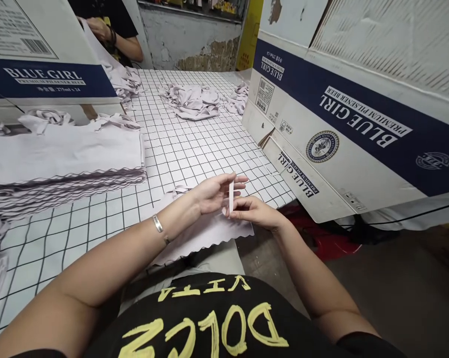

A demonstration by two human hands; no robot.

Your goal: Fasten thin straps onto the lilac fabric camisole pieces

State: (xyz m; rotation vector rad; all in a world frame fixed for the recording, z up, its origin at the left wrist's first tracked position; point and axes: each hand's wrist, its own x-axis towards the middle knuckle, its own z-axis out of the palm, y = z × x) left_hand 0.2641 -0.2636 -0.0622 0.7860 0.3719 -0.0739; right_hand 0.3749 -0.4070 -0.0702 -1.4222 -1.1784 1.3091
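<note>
A short pale strap (231,196) runs upright between my hands, above the table's front edge. My left hand (213,194) has its thumb and a finger closed at the strap's upper end, while its other fingers stretch out to the right. Lower down, my right hand (252,211) pinches the bottom end between thumb and fingertips. Beneath both hands lies a pale pink garment (205,231) with a wavy lower edge, partly covered by my left forearm. Whether the strap joins this garment is hidden.
A stack of pale garments (64,154) lies on the left of the grid-patterned table (180,144). Loose garments (192,101) are heaped farther back. Large cartons stand left (49,74) and right (343,109). A co-worker's hand (100,29) handles fabric at the back left.
</note>
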